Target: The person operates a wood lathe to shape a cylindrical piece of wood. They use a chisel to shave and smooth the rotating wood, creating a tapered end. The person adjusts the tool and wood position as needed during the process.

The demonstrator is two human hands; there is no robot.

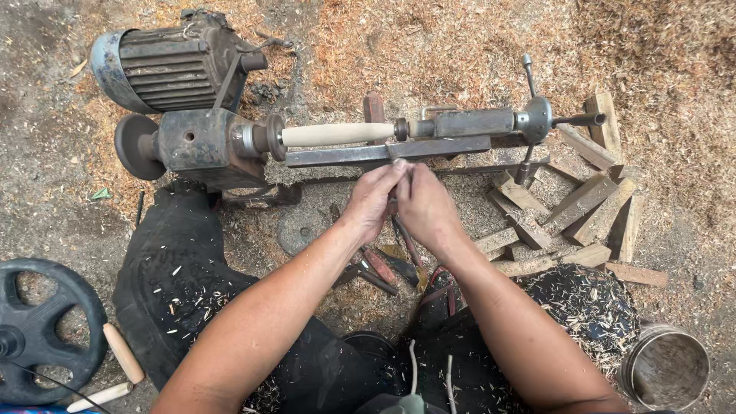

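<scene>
Pale wooden spindle (337, 134) is mounted in the lathe (307, 138), long axis left-right, just beyond both hands, nearer the left. Left hand (372, 201) and right hand (425, 207) are pressed together at the tool rest (383, 151), pinching something small; cannot tell what. Metal bucket (665, 368) near right elbow: contents unclear.

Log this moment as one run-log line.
left hand: beside right, at tool rest | right hand: same | pale spindle: mounted in lathe | held item: unclear
</scene>
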